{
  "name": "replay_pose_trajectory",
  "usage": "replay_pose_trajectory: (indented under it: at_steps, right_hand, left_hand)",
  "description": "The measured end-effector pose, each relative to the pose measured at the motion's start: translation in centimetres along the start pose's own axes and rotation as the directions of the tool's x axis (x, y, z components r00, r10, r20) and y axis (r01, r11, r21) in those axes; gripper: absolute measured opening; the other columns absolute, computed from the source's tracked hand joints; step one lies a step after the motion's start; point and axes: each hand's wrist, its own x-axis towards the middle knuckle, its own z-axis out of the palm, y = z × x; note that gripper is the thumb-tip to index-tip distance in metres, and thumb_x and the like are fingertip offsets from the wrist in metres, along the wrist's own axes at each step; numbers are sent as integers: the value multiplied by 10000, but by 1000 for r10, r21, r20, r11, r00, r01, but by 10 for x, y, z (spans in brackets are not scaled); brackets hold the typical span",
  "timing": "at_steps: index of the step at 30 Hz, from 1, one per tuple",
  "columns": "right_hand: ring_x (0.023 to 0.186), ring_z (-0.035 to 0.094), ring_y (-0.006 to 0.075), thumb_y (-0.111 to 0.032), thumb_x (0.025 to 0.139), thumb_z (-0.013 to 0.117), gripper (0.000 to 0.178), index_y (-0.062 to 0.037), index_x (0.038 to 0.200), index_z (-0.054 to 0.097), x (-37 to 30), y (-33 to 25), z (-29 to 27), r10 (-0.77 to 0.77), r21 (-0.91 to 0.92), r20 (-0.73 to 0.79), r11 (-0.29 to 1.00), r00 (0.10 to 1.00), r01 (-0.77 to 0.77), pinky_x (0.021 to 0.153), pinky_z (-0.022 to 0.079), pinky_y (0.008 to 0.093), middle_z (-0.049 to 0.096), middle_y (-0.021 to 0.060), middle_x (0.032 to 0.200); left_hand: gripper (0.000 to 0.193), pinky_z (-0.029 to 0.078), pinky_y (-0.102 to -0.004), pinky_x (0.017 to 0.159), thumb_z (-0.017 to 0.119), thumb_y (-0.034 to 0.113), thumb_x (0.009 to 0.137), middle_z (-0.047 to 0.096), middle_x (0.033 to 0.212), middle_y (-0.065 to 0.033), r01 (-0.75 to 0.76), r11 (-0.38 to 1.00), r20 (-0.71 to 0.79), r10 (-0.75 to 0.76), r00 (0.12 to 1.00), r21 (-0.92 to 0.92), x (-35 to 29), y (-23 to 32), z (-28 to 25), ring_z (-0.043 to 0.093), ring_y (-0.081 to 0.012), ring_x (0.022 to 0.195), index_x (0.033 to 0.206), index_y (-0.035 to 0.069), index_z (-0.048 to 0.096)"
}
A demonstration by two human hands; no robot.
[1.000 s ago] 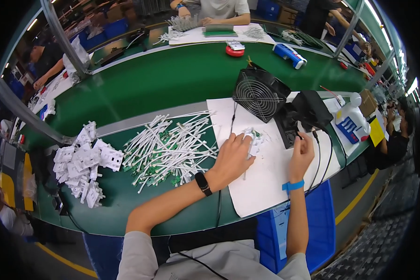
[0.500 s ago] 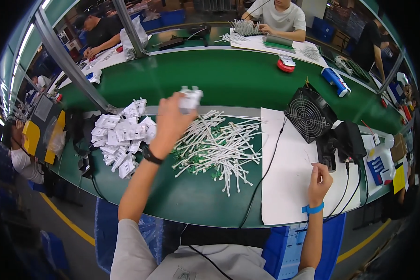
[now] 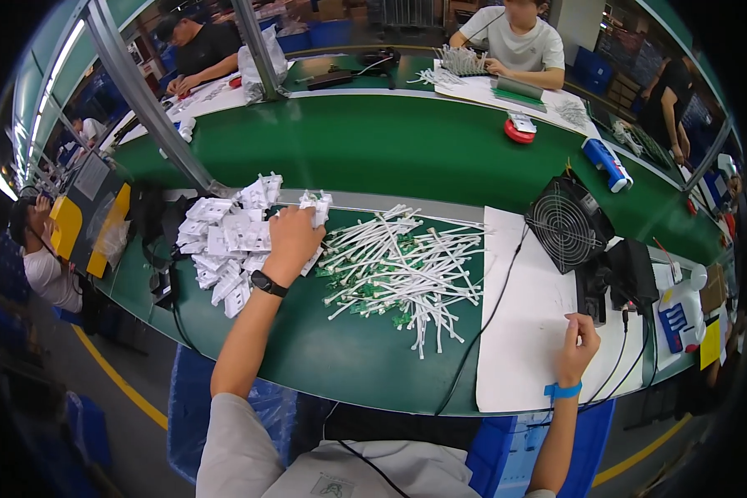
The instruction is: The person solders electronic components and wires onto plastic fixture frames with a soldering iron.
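Note:
My left hand (image 3: 295, 239), with a dark watch at the wrist, is closed at the right side of a heap of white plastic housings (image 3: 228, 232). At its fingertips is a white plastic housing (image 3: 316, 202), low over the bench. Right of that hand lies a loose pile of white cable leads (image 3: 415, 270) with small green boards among them. My right hand (image 3: 577, 349), a blue band round its wrist, hovers over a white sheet (image 3: 515, 332). Its fingers are curled in, and I see nothing in them.
A black fan (image 3: 566, 226) stands at the sheet's far right, with black boxes and cables beside it. A white bottle (image 3: 683, 311) stands at the right edge. Beyond runs a green belt (image 3: 373, 149) holding a red round item (image 3: 519, 131); co-workers sit across it.
My left hand has come down and slightly left with the white housing, to the heap's right edge. My right hand stays curled over the sheet. The whole view has shifted a little.

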Motion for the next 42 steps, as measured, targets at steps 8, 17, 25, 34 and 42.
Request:
replay_pose_trajectory:
  at_steps: [8,17,25,34,42]
  right_hand:
    - [606,449,80,-64,991,585,157,7,899,688,-2,7,-2,8,9,-2,1000,1000,-8,528,307,283,605,27,727]
    - [614,450,82,-95,992,599,174,1,879,691,-4,8,0,81,49,20,995,997,-81,547,315,278,576,15,700]
    - [627,521,113,-54,960,609,134,9,877,694,-1,-6,-5,35,80,49,996,998,-38,584,386,272,648,57,734]
    - [710,617,201,-69,867,737,303,-16,1160,679,19,-140,88,-258,397,496,917,829,48,638,504,311,645,107,847]
    - [1007,560,330,-111,864,683,126,-8,925,646,20,-162,214,-563,175,398,822,724,542,856,463,433,568,148,1003]
  left_hand:
    - [445,539,-492,948,771,291,849,698,1171,-216,-106,991,-205,86,975,-85,36,-6,-36,651,-398,1101,1200,30,692]
    - [465,480,-656,990,735,402,811,737,1212,-170,257,906,169,-326,930,335,123,-105,11,697,-405,1134,1171,109,752]
    - [691,560,-448,960,839,436,688,716,1212,-206,213,970,131,-227,965,113,122,-110,-14,687,-369,1139,1235,53,660]
    - [927,540,-426,952,875,346,699,688,1185,-250,187,923,-127,-242,962,-337,112,-104,-27,687,-360,1094,1453,9,454]
    - [860,563,-345,835,885,171,788,531,1241,-201,-86,627,-254,-183,950,-774,99,-102,-29,640,-254,1060,1445,-16,363]
